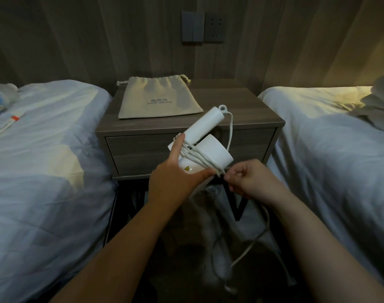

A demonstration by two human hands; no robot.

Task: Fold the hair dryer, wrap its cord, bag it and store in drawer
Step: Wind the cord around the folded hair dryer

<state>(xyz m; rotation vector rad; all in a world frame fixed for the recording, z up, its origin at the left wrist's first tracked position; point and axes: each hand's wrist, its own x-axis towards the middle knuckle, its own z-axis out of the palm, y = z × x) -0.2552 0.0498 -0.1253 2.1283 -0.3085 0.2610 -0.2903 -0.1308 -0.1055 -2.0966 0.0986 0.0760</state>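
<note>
Left hand [175,178] gripping hair dryer [205,147], right hand [245,180] pinching cord [228,130], bag [158,98] on nightstand [241,106]

wall [77,40]: grey wood panels | switch [192,26], socket [214,28] | nightstand [241,103] between left bed [44,149] and right bed [328,138], white sheets | floor [186,248]: dark | light: dim, warm glow on beds

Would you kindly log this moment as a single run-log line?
step: wrapping cord | left hand: holds hair dryer | right hand: pulls cord | bag: flat on nightstand | drawer: closed
</note>
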